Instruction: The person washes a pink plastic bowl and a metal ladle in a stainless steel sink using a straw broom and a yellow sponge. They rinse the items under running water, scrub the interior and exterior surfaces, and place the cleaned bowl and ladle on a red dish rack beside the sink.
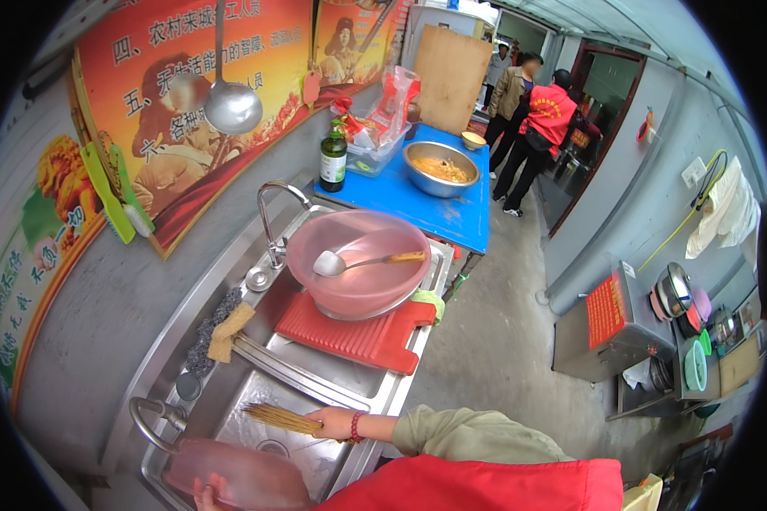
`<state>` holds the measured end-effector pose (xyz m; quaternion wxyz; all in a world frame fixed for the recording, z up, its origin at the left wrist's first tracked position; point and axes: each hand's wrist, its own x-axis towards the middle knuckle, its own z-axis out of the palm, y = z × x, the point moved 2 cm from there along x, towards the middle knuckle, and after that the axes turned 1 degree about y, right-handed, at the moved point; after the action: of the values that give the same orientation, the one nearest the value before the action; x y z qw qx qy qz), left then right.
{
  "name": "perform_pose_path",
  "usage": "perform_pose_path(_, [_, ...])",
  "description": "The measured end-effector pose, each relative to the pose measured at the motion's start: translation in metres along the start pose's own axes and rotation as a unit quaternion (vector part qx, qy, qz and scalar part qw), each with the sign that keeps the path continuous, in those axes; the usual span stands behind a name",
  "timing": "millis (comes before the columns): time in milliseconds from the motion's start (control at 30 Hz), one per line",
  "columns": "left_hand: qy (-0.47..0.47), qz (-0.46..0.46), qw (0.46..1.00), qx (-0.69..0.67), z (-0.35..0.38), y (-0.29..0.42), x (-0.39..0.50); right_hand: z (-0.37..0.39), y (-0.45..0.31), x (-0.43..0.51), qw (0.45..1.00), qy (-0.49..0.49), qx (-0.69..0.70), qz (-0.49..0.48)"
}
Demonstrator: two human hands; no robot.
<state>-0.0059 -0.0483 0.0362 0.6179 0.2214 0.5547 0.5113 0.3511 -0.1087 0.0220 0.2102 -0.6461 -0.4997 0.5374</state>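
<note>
A short straw brush (284,418) is gripped in my right hand (335,425) above the near basin of the steel double sink (364,441). At the bottom left, my left hand (209,493) holds the rim of a translucent pink plastic basin (243,472), tilted inside the near sink basin beneath a curved faucet (144,409). Part of this hand is cut off by the frame's lower edge. Over the far sink basin lies a red plastic washboard (364,335). A larger pink basin (358,294) rests on it, holding a metal ladle with a wooden handle (404,257).
A yellow sponge cloth (229,332) and grey scourers (201,351) lie along the sink's wall side. The blue table (447,220) beyond bears a steel bowl of food (441,168) and a green bottle (333,160). Several people (546,115) stand farther off. Steel cabinet (604,345) at right.
</note>
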Motion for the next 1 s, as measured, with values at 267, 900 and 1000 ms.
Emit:
perform_pose_path(267, [-0.119, -0.092, 0.963, 0.222, -0.023, 0.026, 0.061, 0.015, 0.001, 0.001, 0.994, -0.005, 0.097, 0.046])
perform_pose_path(900, [-0.25, 0.274, 0.533, 0.761, -0.022, -0.088, 0.001, 0.065, 0.042, 0.057, 0.883, -0.038, 0.447, 0.137])
perform_pose_path(1000, [-0.287, 0.246, 0.498, 0.781, -0.045, -0.099, -0.013, 0.078, 0.05, 0.063, 0.863, -0.074, 0.452, 0.213])
